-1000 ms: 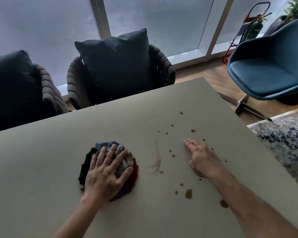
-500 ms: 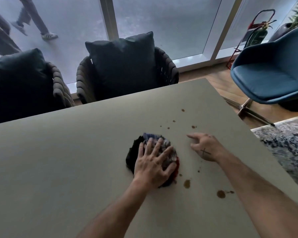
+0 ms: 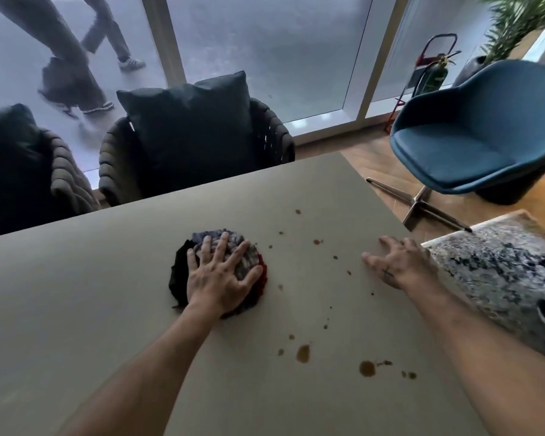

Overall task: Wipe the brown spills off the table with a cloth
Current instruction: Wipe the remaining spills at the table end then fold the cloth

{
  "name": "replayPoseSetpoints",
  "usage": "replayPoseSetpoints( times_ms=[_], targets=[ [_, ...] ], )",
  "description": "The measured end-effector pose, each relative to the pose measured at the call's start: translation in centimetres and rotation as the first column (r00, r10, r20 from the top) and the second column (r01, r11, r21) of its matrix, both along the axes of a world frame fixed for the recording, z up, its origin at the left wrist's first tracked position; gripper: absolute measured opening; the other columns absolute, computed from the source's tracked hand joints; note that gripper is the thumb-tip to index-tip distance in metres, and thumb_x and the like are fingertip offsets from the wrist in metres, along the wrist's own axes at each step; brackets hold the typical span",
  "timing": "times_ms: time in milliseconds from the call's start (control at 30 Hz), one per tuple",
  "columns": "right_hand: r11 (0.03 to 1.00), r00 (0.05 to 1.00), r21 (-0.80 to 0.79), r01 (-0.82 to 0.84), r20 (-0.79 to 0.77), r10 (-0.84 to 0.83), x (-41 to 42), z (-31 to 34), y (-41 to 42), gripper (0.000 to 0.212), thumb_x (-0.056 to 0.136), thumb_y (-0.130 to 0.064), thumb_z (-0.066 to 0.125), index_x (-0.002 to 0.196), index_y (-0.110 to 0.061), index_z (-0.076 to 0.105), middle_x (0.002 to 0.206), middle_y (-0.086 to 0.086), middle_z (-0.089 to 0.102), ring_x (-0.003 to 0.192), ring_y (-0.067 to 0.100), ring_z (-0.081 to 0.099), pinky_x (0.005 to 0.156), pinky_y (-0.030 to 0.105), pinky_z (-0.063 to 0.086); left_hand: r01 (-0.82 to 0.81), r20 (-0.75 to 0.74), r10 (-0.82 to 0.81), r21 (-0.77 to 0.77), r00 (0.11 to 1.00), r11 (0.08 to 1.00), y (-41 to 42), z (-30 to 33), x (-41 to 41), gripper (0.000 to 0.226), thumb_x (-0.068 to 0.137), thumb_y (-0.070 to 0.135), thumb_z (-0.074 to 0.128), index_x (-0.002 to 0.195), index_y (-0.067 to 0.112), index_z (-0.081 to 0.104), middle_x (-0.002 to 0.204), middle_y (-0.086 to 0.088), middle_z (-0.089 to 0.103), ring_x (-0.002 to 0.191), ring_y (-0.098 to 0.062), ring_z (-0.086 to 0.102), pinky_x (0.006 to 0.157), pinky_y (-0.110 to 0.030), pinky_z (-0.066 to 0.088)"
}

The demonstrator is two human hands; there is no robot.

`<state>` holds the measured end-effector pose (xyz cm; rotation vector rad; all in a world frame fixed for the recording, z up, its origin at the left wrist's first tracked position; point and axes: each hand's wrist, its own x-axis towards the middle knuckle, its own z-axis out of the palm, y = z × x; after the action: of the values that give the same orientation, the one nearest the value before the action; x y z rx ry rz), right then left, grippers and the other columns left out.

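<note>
1. Your left hand (image 3: 220, 278) lies flat on the cloth (image 3: 236, 259), fingers spread wide and straight, palm pressing down; nothing is gripped.
2. The cloth is a bunched, roughly round wad of grey, black and red fabric, sitting on the counter (image 3: 76, 309) about mid-width, closer to the far edge than to you.
3. Your right hand (image 3: 400, 265) rests on the counter near its right edge, fingers spread and loosely bent, tips touching the surface; it holds nothing. It is well apart from the cloth.
4. Brown spills (image 3: 302, 354) are scattered to the right of the cloth and between your two hands: small dots toward the far side, and bigger blotches nearer you, between your forearms.
5. The largest blotch (image 3: 367, 368) lies near your right forearm, with a few small specks just beside it.
6. One small spot (image 3: 280, 287) sits just beside the cloth's right edge, not under it.
7. Behind the counter are two dark woven chairs (image 3: 274, 143) with dark cushions (image 3: 189, 121).
8. A blue swivel chair (image 3: 472, 136) stands on the wood floor at right, with a patterned rug (image 3: 491, 265) just beside the counter's right edge.
9. Legs of people walking (image 3: 76, 73) show through the window.
</note>
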<state>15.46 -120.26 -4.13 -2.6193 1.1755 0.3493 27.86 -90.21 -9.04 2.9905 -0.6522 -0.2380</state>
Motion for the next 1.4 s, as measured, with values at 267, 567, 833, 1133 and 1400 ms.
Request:
replayPoseSetpoints(
  times_ms=[267, 567, 833, 1133, 1400],
  targets=[
    [0.998, 0.998, 0.005, -0.056, 0.012, 0.056, -0.3, -0.2, -1.2, 0.061, 0.082, -0.053, 0.056, 0.139, -0.035, 0.041, 0.139, 0.013, 0.042, 0.126, 0.039, 0.04, 0.104, 0.046, 0.04, 0.162, -0.023, -0.163, -0.04, 0.986, 0.986, -5.1, 0.5, -2.3, 0.073, 0.078, 0.078, 0.015, 0.144, 0.049, 0.011, 0.161, 0.007, 0.004, 0.149, -0.023, -0.005, 0.12, -0.05, -0.007],
    [0.999, 0.999, -0.027, -0.035, 0.033, 0.036, -0.4, -0.6, -1.1, 0.06, 0.082, -0.054, 0.055, 0.137, -0.036, 0.042, 0.139, 0.01, 0.043, 0.124, 0.038, 0.041, 0.1, 0.046, 0.042, -0.005, 0.053, 0.006, -0.022, 0.999, 1.0, 3.3, 0.1, -1.9, 0.074, 0.075, 0.081, 0.015, 0.142, 0.05, 0.02, 0.159, 0.012, 0.015, 0.149, -0.017, 0.008, 0.122, -0.04, 0.002],
    [0.998, 0.994, -0.037, -0.045, 0.093, 0.048, -0.7, -1.5, -1.2, 0.056, 0.085, -0.049, 0.051, 0.139, -0.035, 0.04, 0.138, 0.008, 0.044, 0.129, 0.034, 0.037, 0.103, 0.043, 0.038, 0.048, -0.02, -0.049, -0.053, 0.999, 0.997, -8.7, 0.2, 4.9, 0.067, 0.082, 0.072, 0.019, 0.144, 0.047, 0.017, 0.161, 0.012, 0.008, 0.149, -0.02, 0.001, 0.121, -0.046, -0.002],
    [0.999, 0.996, -0.039, -0.021, 0.081, 0.024, -0.6, -1.3, -1.0, 0.058, 0.085, -0.049, 0.052, 0.14, -0.037, 0.038, 0.142, 0.005, 0.041, 0.131, 0.032, 0.034, 0.104, 0.044, 0.038, 0.301, 0.088, -0.295, -0.072, 0.952, 0.951, -1.8, -0.8, -1.1, 0.063, 0.086, 0.072, 0.013, 0.143, 0.048, 0.021, 0.156, 0.018, 0.019, 0.148, -0.014, 0.014, 0.12, -0.035, 0.003],
    [0.998, 0.993, -0.047, 0.044, 0.109, -0.038, -0.2, -1.9, -0.8, 0.056, 0.082, -0.046, 0.055, 0.136, -0.04, 0.039, 0.14, 0.003, 0.04, 0.127, 0.031, 0.036, 0.096, 0.043, 0.04, 0.147, -0.017, -0.148, -0.053, 0.989, 0.988, -10.8, 0.0, 9.1, 0.063, 0.088, 0.067, 0.015, 0.146, 0.046, 0.011, 0.16, 0.015, 0.004, 0.149, -0.015, 0.0, 0.122, -0.043, -0.001]
  ],
)
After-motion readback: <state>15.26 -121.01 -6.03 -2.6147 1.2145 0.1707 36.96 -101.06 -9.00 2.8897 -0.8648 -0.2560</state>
